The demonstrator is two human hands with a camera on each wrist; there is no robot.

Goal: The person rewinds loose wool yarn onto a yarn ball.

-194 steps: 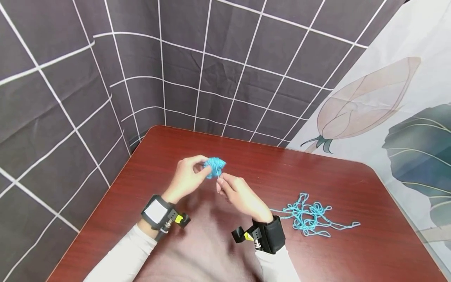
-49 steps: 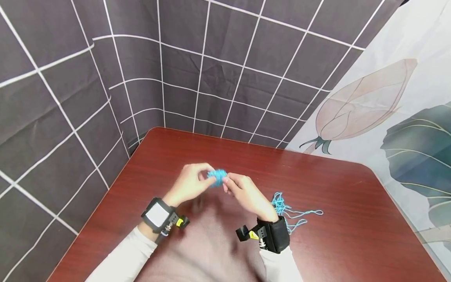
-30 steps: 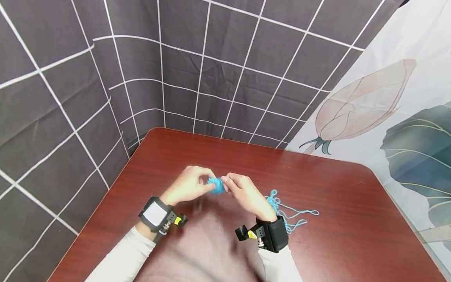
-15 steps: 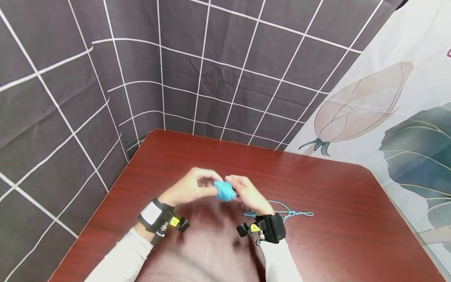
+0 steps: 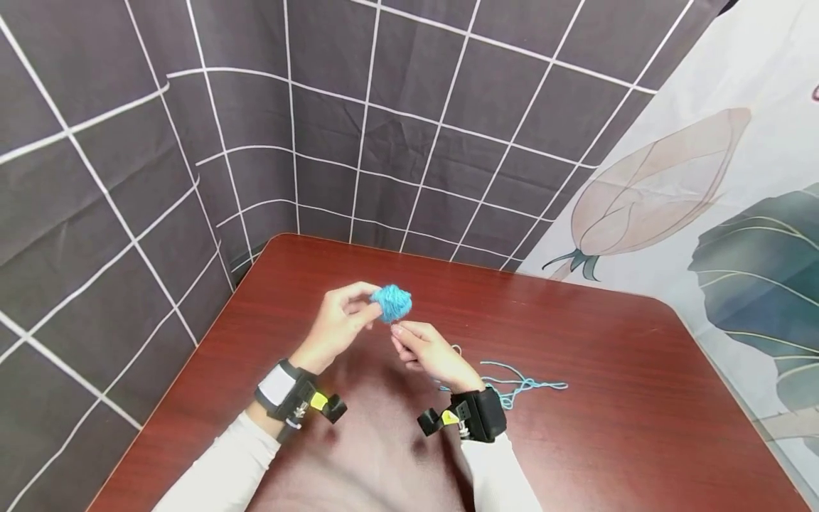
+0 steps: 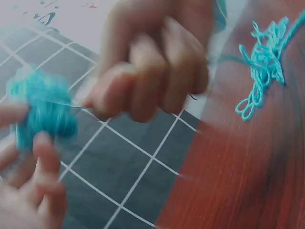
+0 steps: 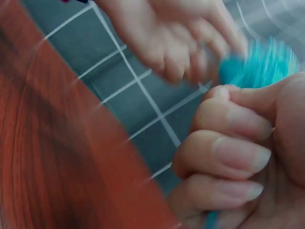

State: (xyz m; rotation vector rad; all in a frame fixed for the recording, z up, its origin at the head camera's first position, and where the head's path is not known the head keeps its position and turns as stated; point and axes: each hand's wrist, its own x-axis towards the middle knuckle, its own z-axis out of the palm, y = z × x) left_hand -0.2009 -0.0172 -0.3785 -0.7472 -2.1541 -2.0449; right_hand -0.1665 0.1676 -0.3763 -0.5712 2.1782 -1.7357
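A small ball of blue yarn [image 5: 394,303] is held up above the table by my left hand [image 5: 340,321], its thumb and fingers pinching the left side. Just below and right of the ball, my right hand [image 5: 433,353] pinches the yarn strand between thumb and forefinger, the other fingers curled in. In the left wrist view the strand [image 6: 78,107] runs taut from the ball [image 6: 45,109] to the right fingertips. A bit of yarn [image 7: 211,219] also shows under the curled fingers in the right wrist view. Both wrist views are blurred.
Loose yarn [image 5: 526,385] lies tangled on the red-brown table [image 5: 614,355], partly hidden behind my right wrist. A dark grid-patterned cloth [image 5: 409,142] hangs behind and to the left. A white floral cloth [image 5: 678,213] hangs at the right.
The ball has gone from between both hands up and left, and my right hand now sits below it. The loose yarn pile has shrunk and shifted left over the several seconds.
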